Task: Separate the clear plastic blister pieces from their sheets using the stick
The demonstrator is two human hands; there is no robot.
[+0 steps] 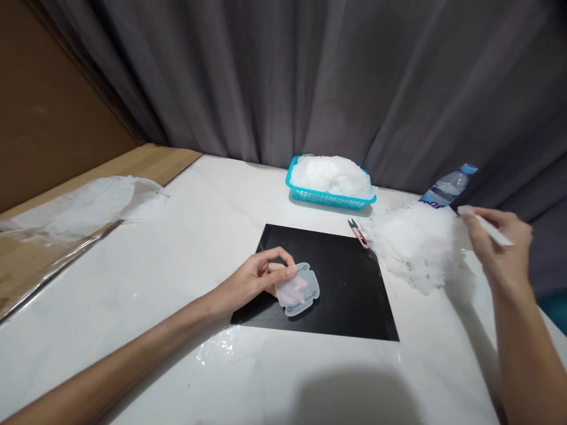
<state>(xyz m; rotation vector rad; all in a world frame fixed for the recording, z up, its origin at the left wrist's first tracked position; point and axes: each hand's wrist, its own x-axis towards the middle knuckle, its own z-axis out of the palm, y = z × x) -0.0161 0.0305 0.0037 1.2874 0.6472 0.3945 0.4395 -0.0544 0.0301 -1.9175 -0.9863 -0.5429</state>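
My left hand [272, 274] pinched a translucent, pale plastic piece with notched, rounded corners [297, 289] between thumb and fingers; its edge was in my grip, and I held it over the flat black rectangular mat [323, 283]. My right hand [505, 242] pinched a slim white stick-like tool [491, 229], beside the clear blue-capped bottle [447, 188]. Between my hands, pink-handled snips [359, 234] lay at the mat's far right corner, touching the heap of filmy white pieces [414, 242]. Behind the mat stood a turquoise plastic basket [332, 198], piled with white pieces [330, 174].
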